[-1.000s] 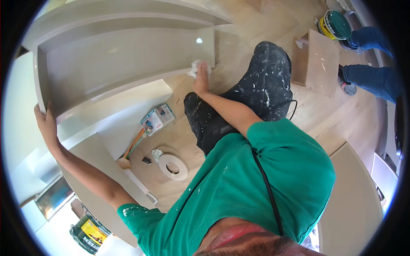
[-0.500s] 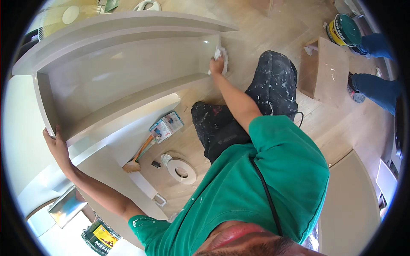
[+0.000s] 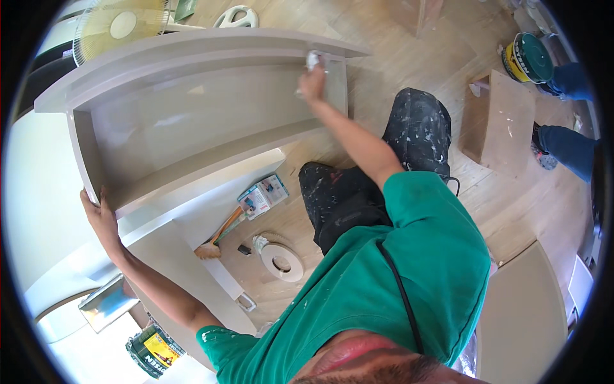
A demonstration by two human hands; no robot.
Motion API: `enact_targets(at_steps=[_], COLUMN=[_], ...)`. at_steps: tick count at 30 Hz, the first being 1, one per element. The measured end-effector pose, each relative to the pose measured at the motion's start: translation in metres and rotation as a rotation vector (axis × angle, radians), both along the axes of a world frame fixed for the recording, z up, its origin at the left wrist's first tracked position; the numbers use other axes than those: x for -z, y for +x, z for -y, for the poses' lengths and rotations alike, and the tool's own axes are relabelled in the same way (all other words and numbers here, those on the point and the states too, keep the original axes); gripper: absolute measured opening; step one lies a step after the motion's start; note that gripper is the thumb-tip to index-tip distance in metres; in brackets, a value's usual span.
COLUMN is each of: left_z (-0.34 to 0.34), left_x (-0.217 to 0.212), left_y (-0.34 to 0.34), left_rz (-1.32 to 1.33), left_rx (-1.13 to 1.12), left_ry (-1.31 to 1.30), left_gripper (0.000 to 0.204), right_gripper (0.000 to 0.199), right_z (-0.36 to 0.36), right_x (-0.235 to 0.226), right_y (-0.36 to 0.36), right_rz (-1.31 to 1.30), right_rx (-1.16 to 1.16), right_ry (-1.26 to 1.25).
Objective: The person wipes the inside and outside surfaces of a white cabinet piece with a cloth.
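Observation:
A glossy grey-beige drawer [image 3: 211,105] with low side walls lies across the upper left, its inside facing up. My left hand [image 3: 102,216] is closed on the drawer's near left corner, thumb over the rim. At the drawer's right end, my right hand [image 3: 311,83] presses a crumpled white cloth [image 3: 313,61] near the inner far corner. Part of the cloth is hidden under my fingers.
Near my knees are a paintbrush [image 3: 210,248], a printed box [image 3: 263,196] and a tape roll [image 3: 282,262]. A wooden box [image 3: 505,128], a paint bucket [image 3: 529,57] and another person's legs [image 3: 569,147] are at right. Another bucket [image 3: 153,349] stands lower left; a fan [image 3: 123,25] is at upper left.
My right hand has moved with the cloth from the drawer's right end wall to the inside, near the far corner. My left hand keeps its hold; the whole view has shifted slightly.

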State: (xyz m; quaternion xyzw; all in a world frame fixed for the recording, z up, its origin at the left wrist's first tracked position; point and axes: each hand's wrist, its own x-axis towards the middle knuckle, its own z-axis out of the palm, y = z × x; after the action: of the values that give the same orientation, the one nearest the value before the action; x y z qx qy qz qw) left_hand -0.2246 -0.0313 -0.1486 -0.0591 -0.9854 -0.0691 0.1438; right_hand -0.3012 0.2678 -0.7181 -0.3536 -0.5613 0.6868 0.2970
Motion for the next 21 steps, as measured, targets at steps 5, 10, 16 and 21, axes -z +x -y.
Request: enact_targets(at_steps=[5, 10, 16, 21], left_z=[0.018, -0.005, 0.005, 0.021], left_x=[0.002, 0.002, 0.001, 0.000], left_y=[0.008, 0.002, 0.005, 0.005], left_rz=[-0.016, -0.027, -0.038, -0.033], left_rx=[-0.028, 0.022, -0.031, -0.014], left_ry=[0.000, -0.024, -0.092, -0.056], left_gripper=[0.032, 0.034, 0.032, 0.035], right_gripper=[0.063, 0.073, 0.072, 0.042], right_z=[0.070, 0.055, 0.015, -0.056], right_x=[-0.179, -0.251, -0.073, 0.066], right_y=[0.017, 0.020, 0.042, 0.063], right_rz=[-0.231, -0.548, -0.194, 0.316], right_rx=[-0.142, -0.338, -0.196, 0.161], right_ry=[0.248, 0.617, 0.567, 0.109])
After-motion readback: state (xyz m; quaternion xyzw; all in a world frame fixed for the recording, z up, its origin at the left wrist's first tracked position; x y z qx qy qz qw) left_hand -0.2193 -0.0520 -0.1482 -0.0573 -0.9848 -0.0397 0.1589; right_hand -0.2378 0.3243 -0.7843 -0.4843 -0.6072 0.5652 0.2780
